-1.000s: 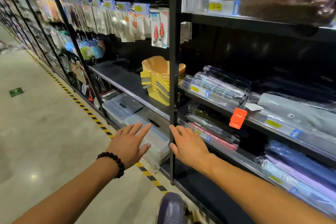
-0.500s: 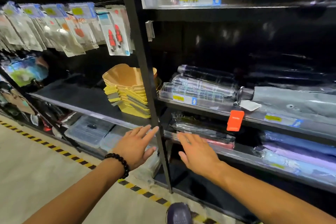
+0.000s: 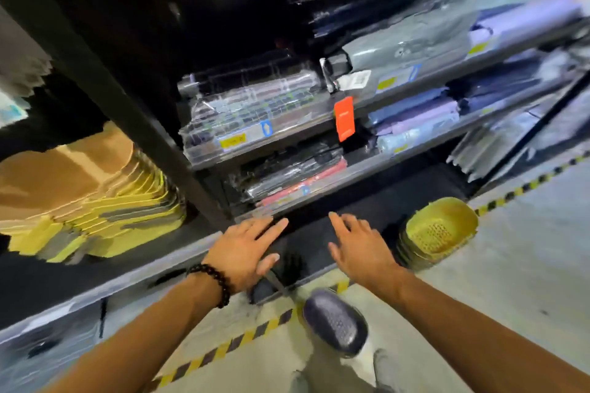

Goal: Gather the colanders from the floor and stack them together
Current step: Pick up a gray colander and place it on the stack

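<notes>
A stack of yellow perforated colanders [image 3: 439, 231] sits on the floor at the foot of the black shelving, right of my hands. My left hand [image 3: 247, 249], with a dark bead bracelet on the wrist, is held out flat with fingers spread and holds nothing. My right hand [image 3: 357, 247] is likewise spread and empty, a hand's width left of the colanders and not touching them. A second stack of yellow and tan containers [image 3: 86, 201] stands on a shelf at the left; the blur hides their exact shape.
Black shelving [image 3: 134, 124] holds plastic-wrapped goods [image 3: 255, 112] and an orange tag [image 3: 344, 118]. A yellow-black stripe [image 3: 223, 349] runs along the concrete floor. My dark shoe [image 3: 335, 322] stands on the stripe below my hands.
The view has swung down and right, bringing the floor and the yellow colanders into sight. Both hands have dropped toward the lowest shelf, still empty and spread.
</notes>
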